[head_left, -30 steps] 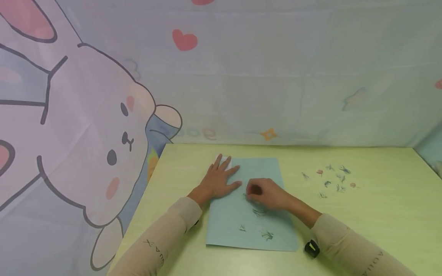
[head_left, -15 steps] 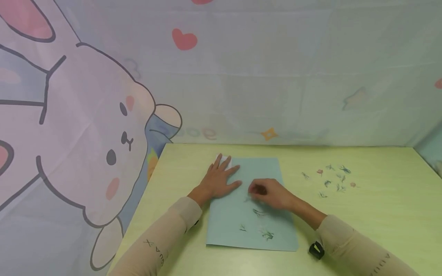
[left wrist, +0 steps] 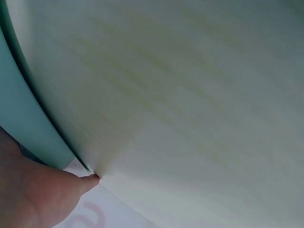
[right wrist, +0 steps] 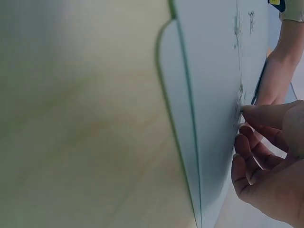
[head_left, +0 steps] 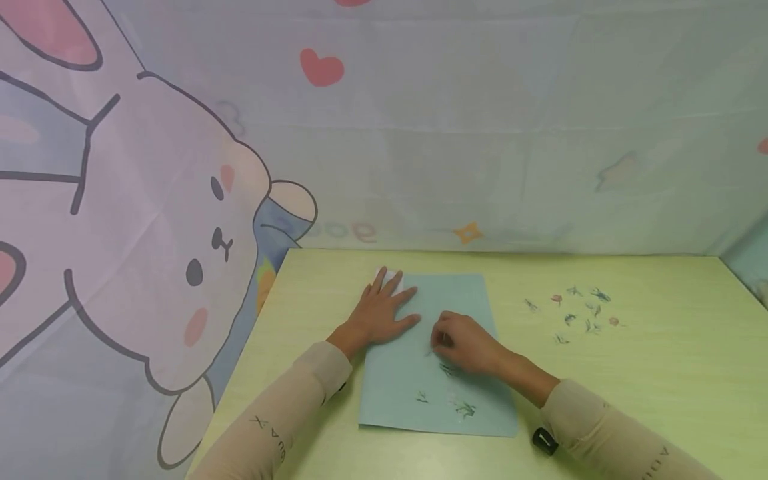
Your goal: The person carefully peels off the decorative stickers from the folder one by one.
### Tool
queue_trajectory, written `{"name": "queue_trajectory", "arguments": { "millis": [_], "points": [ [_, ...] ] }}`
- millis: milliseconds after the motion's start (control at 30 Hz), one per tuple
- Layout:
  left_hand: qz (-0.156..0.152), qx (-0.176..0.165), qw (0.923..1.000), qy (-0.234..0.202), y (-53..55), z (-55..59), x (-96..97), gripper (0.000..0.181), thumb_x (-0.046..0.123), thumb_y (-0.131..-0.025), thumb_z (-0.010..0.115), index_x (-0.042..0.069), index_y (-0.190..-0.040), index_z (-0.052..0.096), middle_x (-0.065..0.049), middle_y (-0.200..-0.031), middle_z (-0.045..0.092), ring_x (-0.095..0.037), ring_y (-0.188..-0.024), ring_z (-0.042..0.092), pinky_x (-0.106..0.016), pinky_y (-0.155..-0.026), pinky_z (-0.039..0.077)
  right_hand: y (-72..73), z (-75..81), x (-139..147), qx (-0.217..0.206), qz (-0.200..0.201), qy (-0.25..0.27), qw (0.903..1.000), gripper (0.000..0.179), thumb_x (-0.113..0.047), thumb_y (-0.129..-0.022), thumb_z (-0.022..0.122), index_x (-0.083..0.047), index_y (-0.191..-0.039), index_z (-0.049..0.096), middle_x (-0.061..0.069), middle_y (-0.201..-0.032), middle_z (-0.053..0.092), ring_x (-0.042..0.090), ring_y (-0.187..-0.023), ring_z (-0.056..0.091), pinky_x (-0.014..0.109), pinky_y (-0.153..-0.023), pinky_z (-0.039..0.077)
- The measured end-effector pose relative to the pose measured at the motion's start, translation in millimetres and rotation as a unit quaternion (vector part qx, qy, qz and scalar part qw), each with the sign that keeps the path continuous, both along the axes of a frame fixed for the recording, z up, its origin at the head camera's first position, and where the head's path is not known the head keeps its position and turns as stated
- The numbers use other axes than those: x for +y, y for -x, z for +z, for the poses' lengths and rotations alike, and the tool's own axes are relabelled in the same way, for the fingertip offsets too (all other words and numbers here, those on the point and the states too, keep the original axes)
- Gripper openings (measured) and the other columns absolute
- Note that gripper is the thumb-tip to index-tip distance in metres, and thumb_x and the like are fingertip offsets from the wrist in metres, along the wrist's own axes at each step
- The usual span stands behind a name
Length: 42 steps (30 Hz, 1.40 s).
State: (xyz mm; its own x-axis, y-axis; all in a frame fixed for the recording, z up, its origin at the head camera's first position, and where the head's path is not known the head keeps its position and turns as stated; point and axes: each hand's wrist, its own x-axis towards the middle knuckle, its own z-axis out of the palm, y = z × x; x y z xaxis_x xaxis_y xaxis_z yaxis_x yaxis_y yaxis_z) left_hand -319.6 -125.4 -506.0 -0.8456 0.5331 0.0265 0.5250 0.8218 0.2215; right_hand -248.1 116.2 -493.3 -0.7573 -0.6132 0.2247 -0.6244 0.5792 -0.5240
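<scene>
A light blue sheet of paper [head_left: 390, 387] lies on the table. My left hand [head_left: 381, 317] rests flat on its upper left part, fingers spread, partly over a small white paper [head_left: 389, 275] at the corner. Near the sheet's middle, my right hand [head_left: 465, 343] pinches a small, pale plant sticker [head_left: 429, 353] between thumb and forefinger, close over the paper. The right wrist view shows the thumb tip [right wrist: 247, 111] right at the sheet's surface, the other fingers curled. Stuck below the hand are green plant stickers, among them a leafy one [head_left: 465, 409] and a small sprig [head_left: 422, 397].
Several loose plant and flower stickers [head_left: 593, 309] lie scattered on the yellow-green table [head_left: 660, 373], right of the sheet. A cloth backdrop [head_left: 456, 133] with a cartoon rabbit hangs behind and to the left. A black wrist device [head_left: 545, 441] sits under the right sleeve.
My right hand has shifted slightly right, then dipped a little lower toward the near side, now overlapping the middle sticker. The left hand has stayed in place.
</scene>
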Motion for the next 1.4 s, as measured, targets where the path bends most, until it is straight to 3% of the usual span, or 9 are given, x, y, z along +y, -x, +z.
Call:
{"name": "queue_trajectory", "arguments": {
  "millis": [200,567,867,1200,1400],
  "points": [
    [0.002,-0.002,1.0,-0.002,-0.1,0.2,0.2,0.068,0.064,-0.106,0.046,0.03,-0.165,0.041,-0.009,-0.178,0.015,-0.038,-0.163,-0.002,-0.063,-0.126,0.017,0.0,-1.8,0,-0.002,0.003,-0.005,1.0,0.014,-0.001,-0.097,0.072,-0.011,-0.088,0.07,-0.004,-0.088,0.058,0.008,-0.078,0.052,0.03,-0.073,0.049],
    [0.007,0.002,1.0,0.002,0.5,-4.8,-0.3,0.07,0.068,-0.105,0.044,0.032,-0.165,0.041,-0.008,-0.177,0.016,-0.038,-0.163,-0.002,-0.064,-0.125,0.018,1.6,7.9,21,-0.033,-0.016,0.033,0.9988,0.016,-0.001,-0.101,0.068,-0.014,-0.093,0.065,-0.006,-0.087,0.065,0.009,-0.082,0.06,0.032,-0.077,0.053],
    [0.001,0.001,1.0,0.001,0.4,-2.4,0.4,0.069,0.066,-0.106,0.045,0.031,-0.165,0.041,-0.008,-0.178,0.015,-0.039,-0.163,-0.002,-0.065,-0.125,0.018,-1.4,16.2,73,-0.034,-0.069,0.036,0.9964,0.012,0.002,-0.1,0.069,-0.01,-0.096,0.069,-0.001,-0.09,0.07,0.01,-0.083,0.064,0.032,-0.074,0.054],
    [0.001,0.0,1.0,0.006,0.3,-1.1,1.5,0.07,0.067,-0.106,0.044,0.032,-0.166,0.04,-0.007,-0.178,0.014,-0.038,-0.163,-0.003,-0.064,-0.125,0.018,5.7,18.8,138,-0.043,-0.149,0.0,0.9879,0.009,0.001,-0.099,0.07,-0.007,-0.104,0.072,0.0,-0.092,0.071,0.016,-0.085,0.066,0.033,-0.074,0.055],
    [0.003,0.003,1.0,0.0,0.9,-1.5,1.8,0.069,0.065,-0.106,0.046,0.03,-0.165,0.042,-0.008,-0.177,0.016,-0.039,-0.163,-0.002,-0.064,-0.125,0.018,9.3,15.4,162,-0.033,-0.173,-0.022,0.9841,0.008,0.0,-0.099,0.069,-0.003,-0.106,0.073,0.001,-0.093,0.072,0.019,-0.084,0.067,0.034,-0.072,0.054]
  ]
}}
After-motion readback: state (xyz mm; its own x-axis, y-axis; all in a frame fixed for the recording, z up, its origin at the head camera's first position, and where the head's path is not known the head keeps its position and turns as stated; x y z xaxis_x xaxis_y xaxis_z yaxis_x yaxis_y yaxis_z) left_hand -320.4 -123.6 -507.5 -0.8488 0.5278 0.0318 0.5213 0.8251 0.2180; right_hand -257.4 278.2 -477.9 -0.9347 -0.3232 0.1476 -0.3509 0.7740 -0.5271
